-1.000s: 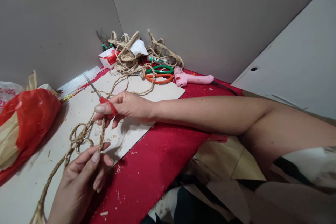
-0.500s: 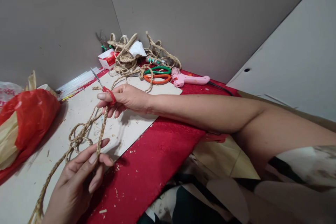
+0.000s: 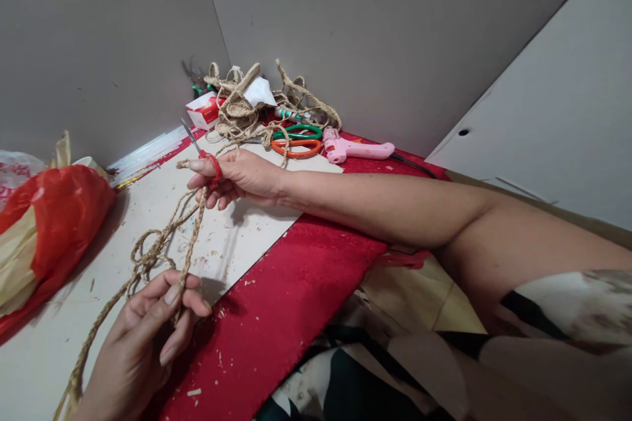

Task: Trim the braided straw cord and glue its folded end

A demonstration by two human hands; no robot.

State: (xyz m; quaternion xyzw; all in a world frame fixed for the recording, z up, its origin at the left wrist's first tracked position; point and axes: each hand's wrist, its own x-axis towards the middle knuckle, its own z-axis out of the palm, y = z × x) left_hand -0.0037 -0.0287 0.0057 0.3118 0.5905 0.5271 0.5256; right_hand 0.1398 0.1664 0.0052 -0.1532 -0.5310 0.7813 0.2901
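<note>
A braided straw cord [image 3: 193,237] is stretched between my two hands. Its lower part is pinched between the thumb and fingers of my left hand [image 3: 153,322]. Higher up, my right hand [image 3: 232,177] holds the cord's upper part together with small red-handled scissors [image 3: 213,168], whose blades point up and away. A short cord end sticks out left of my right thumb. More of the cord lies in a loose tangle [image 3: 148,253] on the white board, and a thicker braid runs down to the lower left.
Behind my right hand lie a heap of braided cord [image 3: 239,108], green-handled scissors [image 3: 306,131], orange-handled scissors [image 3: 303,147], a pink glue gun [image 3: 360,148] and a red-white box [image 3: 205,110]. A red plastic bag [image 3: 74,210] sits left. Scraps dot the red cloth [image 3: 276,283].
My right hand has moved slightly up and right with the scissors and cord. My left hand has shifted a little and still pinches the cord.
</note>
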